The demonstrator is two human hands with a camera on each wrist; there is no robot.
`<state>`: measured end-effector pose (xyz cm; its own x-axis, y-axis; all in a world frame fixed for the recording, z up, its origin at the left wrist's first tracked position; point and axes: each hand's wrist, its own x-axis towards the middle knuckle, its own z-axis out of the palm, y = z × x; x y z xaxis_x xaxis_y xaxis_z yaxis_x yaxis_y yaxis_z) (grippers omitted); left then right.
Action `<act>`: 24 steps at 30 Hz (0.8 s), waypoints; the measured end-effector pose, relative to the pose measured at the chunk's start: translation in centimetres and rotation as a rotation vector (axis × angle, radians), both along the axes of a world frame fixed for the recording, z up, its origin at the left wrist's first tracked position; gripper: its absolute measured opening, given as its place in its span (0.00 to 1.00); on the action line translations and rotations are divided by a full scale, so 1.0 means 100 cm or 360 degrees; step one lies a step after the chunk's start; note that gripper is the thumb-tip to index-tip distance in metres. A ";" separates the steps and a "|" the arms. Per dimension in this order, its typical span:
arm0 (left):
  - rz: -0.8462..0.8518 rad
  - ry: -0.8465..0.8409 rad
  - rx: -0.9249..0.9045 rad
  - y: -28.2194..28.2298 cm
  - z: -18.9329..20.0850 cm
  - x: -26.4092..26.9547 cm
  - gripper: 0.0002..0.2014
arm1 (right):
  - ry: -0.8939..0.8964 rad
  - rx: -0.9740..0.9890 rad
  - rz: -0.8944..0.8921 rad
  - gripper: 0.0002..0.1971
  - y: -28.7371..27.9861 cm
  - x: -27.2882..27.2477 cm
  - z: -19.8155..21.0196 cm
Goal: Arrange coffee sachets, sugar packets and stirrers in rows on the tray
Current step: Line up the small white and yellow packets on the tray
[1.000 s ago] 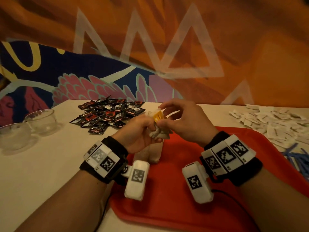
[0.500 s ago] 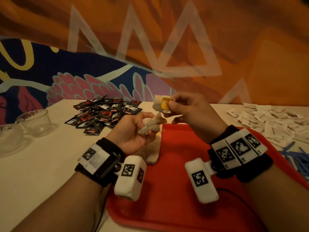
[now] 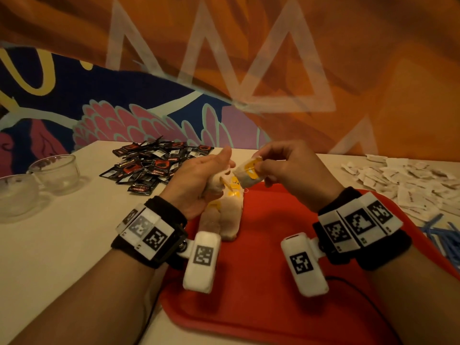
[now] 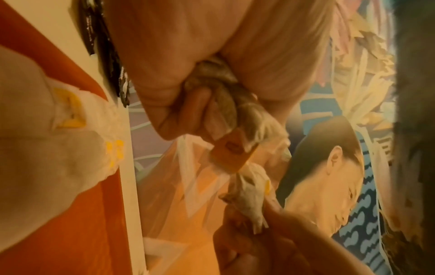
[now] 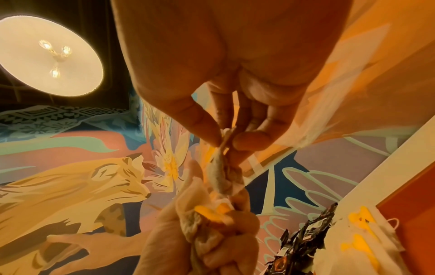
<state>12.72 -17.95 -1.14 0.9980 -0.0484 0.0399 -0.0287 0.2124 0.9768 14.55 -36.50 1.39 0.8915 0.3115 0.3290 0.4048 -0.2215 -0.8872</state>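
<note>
Two hands: right grip (image 3: 286, 170) pinches one teabag (image 3: 249, 174) lying sideways; left grip (image 3: 199, 185) clutches a bunch (image 3: 216, 185).

Your left grip (image 3: 199, 180) clutches a bunch of pale tea bags (image 3: 219, 181) with yellow tags; your right grip (image 3: 286, 170) pinches one tea bag (image 3: 247, 174) just beside it. Below both grips, red tray (image 3: 261, 307) carrying a few more bags (image 3: 230, 215). Beyond the left grip, a loose heap of black-red coffee sachets (image 3: 154, 165). Right of the right grip, scattered white sugar packets (image 3: 408, 180); nearer you, blue stirrers (image 3: 440, 235).
</note>
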 end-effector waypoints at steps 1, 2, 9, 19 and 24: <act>-0.0004 -0.0054 0.0025 -0.002 0.001 -0.002 0.17 | 0.0004 -0.0003 0.0000 0.13 0.000 0.001 0.000; -0.0027 -0.0102 0.0046 -0.004 0.002 -0.004 0.16 | 0.0001 -0.0007 0.0005 0.12 -0.001 0.001 -0.001; -0.0081 -0.0218 0.0142 -0.007 0.000 -0.006 0.13 | 0.0025 0.0043 0.0126 0.13 0.000 0.001 -0.002; -0.0062 -0.0290 -0.0002 -0.009 -0.004 -0.005 0.09 | 0.0043 0.0181 0.0218 0.08 -0.005 -0.002 0.003; -0.0061 -0.0294 -0.0012 -0.008 -0.005 -0.004 0.08 | -0.0013 0.0204 -0.0013 0.07 -0.002 0.000 0.002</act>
<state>12.34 -18.72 -1.63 0.9712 -0.0852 0.2225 -0.1990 0.2238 0.9541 14.58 -36.68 1.55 0.8910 0.2590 0.3729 0.4108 -0.1101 -0.9050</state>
